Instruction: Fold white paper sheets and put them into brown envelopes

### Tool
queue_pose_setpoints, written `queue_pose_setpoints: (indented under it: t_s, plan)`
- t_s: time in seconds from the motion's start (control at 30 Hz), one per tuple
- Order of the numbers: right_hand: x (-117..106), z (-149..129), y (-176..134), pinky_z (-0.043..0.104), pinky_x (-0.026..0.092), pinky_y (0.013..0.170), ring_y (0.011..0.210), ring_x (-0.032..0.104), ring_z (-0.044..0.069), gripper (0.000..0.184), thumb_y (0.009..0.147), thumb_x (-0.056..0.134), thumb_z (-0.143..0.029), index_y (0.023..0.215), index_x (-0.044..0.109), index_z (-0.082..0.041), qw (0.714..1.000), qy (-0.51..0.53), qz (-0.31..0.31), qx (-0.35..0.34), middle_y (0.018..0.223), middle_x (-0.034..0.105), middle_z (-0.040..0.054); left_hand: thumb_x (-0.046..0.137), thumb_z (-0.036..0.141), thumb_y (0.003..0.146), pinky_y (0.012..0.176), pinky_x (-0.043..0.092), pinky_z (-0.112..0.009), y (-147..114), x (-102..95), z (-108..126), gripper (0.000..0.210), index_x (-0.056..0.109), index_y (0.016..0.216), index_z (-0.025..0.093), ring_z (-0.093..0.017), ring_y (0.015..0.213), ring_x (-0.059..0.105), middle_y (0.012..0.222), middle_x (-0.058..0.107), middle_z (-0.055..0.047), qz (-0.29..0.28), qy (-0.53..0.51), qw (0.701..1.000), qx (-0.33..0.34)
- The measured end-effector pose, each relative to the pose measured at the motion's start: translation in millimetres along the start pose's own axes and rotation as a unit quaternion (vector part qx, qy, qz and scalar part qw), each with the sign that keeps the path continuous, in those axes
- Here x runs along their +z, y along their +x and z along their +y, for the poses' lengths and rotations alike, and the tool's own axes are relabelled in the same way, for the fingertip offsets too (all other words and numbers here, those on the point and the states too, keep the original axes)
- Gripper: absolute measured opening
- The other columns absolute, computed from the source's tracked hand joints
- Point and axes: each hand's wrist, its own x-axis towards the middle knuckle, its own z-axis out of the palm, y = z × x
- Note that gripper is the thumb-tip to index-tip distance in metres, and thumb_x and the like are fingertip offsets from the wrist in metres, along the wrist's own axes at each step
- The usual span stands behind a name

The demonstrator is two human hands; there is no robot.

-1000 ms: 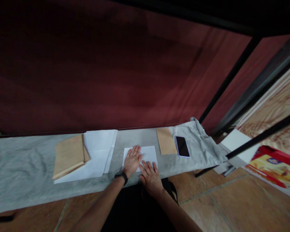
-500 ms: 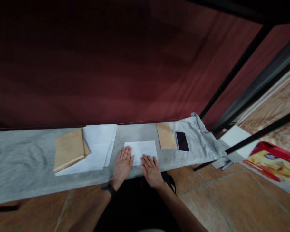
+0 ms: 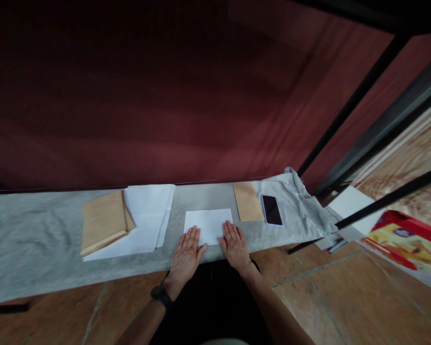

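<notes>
Head view: a small rectangular white paper sheet (image 3: 207, 221) was laid flat on a long, narrow surface covered with rumpled grey cloth (image 3: 32, 239), directly before the dark-clothed person. Its near left corner was covered by the person's bare left hand (image 3: 186, 255), and its right edge, toward the near corner, by the bare right hand (image 3: 236, 247). Both hands were placed palm down, with the fingers stretched straight and separated only by narrow gaps, and with the thumbs angled inward toward each other. A black wristwatch (image 3: 161, 294) was worn on the left wrist. Just beyond the sheet's right side, a flat brown paper rectangle (image 3: 248, 202) was set down, and next to it a dark-screened phone with a pale purple edge (image 3: 272, 211). To the left, larger white paper sheets (image 3: 149, 215) were overlapped by folded brown paper pieces (image 3: 103, 218). The cloth-covered surface was backed by a dark red panel (image 3: 187, 153).
</notes>
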Motion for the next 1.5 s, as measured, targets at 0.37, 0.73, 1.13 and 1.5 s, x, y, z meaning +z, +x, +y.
queue_pose_setpoints:
  t_s: [0.37, 0.73, 1.13, 1.5]
  plan:
    - [5, 9, -13, 0.046, 0.027, 0.118, 0.142, 0.042, 0.029, 0.054, 0.106, 0.038, -0.037, 0.153, 0.04, -0.009, 0.998, -0.038, 0.043, 0.012, 0.155, 0.043, 0.0153, 0.027, 0.041, 0.104, 0.123, 0.029, -0.045, 17, -3.7, 23, 0.058, 0.039, 0.151, 0.008, -0.025, 0.149, 0.033, 0.156, 0.043, -0.016, 0.008, -0.024, 0.999, -0.032]
    - [14, 15, -14, 0.047, 0.029, 0.116, 0.14, 0.044, 0.028, 0.055, 0.107, 0.034, -0.038, 0.152, 0.039, -0.008, 0.995, -0.052, 0.087, -0.022, 0.152, 0.048, 0.0174, 0.034, 0.038, 0.103, 0.123, 0.026, -0.046, 53, 13.9, 42, 0.059, 0.036, 0.153, 0.007, -0.025, 0.151, 0.028, 0.16, 0.036, -0.016, -0.05, -0.041, 0.998, 0.013]
    - [18, -5, 20, 0.048, 0.033, 0.116, 0.143, 0.041, 0.028, 0.054, 0.106, 0.027, -0.037, 0.148, 0.047, -0.008, 0.999, 0.026, 0.024, -0.007, 0.151, 0.05, 0.0169, 0.036, 0.037, 0.101, 0.125, 0.017, -0.049, 43, 6.2, 29, 0.057, 0.039, 0.152, 0.011, -0.025, 0.152, 0.027, 0.159, 0.039, -0.013, -0.042, -0.036, 0.998, 0.012]
    - [20, -9, 63, 0.048, 0.024, 0.121, 0.151, 0.027, 0.027, 0.054, 0.106, 0.025, -0.034, 0.154, 0.038, -0.012, 0.996, -0.018, -0.079, -0.038, 0.162, 0.031, 0.0138, 0.034, 0.04, 0.102, 0.125, 0.016, -0.05, 41, 8.1, 30, 0.057, 0.042, 0.15, 0.011, -0.025, 0.151, 0.027, 0.159, 0.04, -0.013, -0.047, -0.036, 0.998, 0.005]
